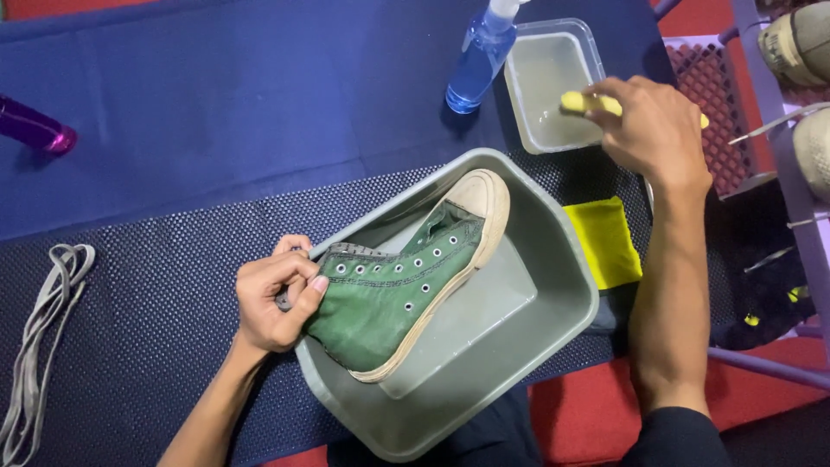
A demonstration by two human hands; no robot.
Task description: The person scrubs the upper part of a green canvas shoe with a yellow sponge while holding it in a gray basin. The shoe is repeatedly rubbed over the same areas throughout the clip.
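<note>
Holding green shoe by the heel in left hand over basin, laces already out; right hand grips yellow brush at water tub, scrubbing not yet begun

Shoe-cleaning workstation: wash basin, spray bottle, drying rack.

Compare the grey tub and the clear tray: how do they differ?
The grey tub is opaque and larger; the clear tray is see-through and smaller. The tub holds a green shoe, gripped by the left hand; at the tray, the right hand holds a yellow brush. Both are rounded rectangles.
</note>
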